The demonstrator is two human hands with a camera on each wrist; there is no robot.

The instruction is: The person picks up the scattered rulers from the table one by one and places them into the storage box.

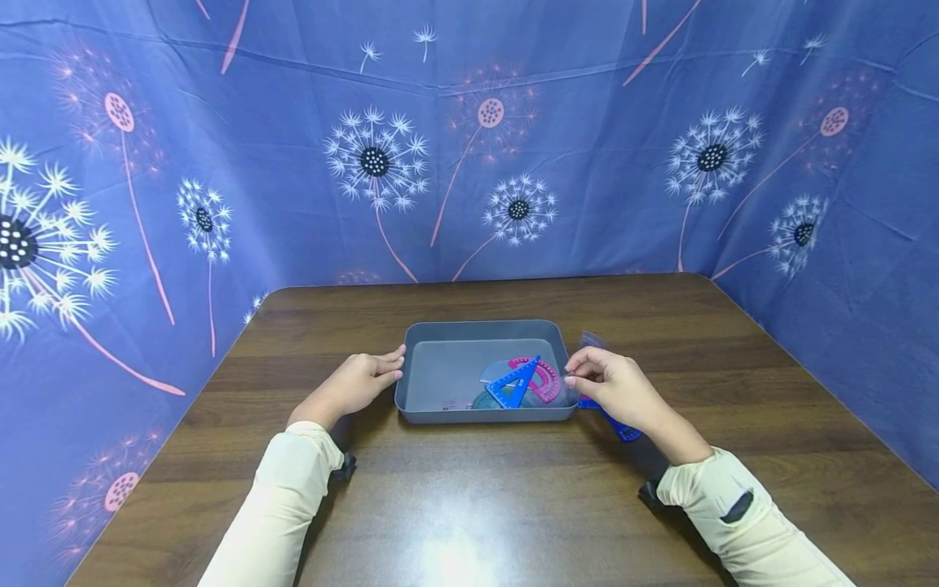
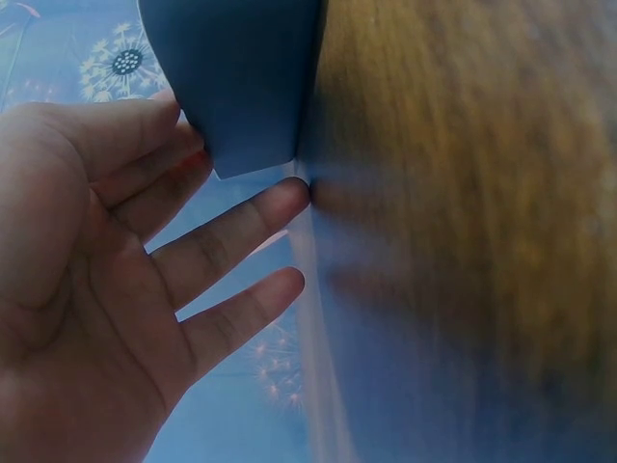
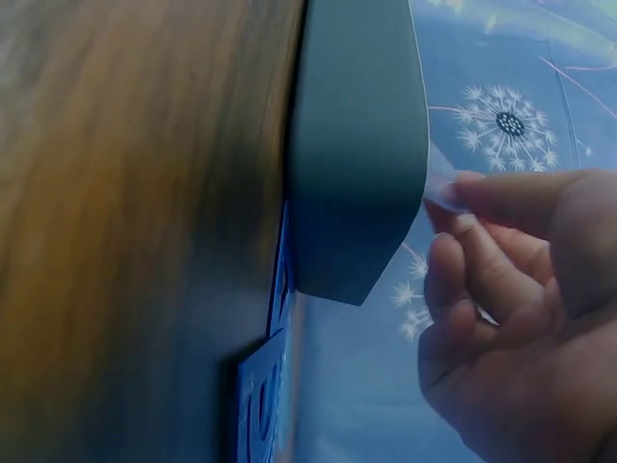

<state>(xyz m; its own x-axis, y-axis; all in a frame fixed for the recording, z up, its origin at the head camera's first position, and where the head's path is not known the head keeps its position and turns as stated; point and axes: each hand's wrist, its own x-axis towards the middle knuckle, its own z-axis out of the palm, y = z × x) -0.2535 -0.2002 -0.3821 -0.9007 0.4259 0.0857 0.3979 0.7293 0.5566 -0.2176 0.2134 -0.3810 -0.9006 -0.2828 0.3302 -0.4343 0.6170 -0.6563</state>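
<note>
A grey rectangular tray (image 1: 487, 414) sits on the table, with a blue set square (image 1: 506, 391), a pink protractor (image 1: 546, 381) and some clear plastic pieces lying in its right part. My left hand (image 1: 359, 381) touches the tray's left wall with fairly straight, spread fingers. At the right rim, my right hand (image 1: 616, 387) pinches a clear plastic piece (image 3: 440, 183) between thumb and forefinger. Most of that piece is hidden behind the tray wall in the right wrist view, so its shape cannot be told.
Outside the tray on the right, partly under my right hand, lie blue plastic drawing tools (image 1: 623, 429) and a clear piece (image 1: 591, 339). The brown wooden table (image 1: 411, 505) reaches back to a blue dandelion-print cloth (image 1: 440, 204).
</note>
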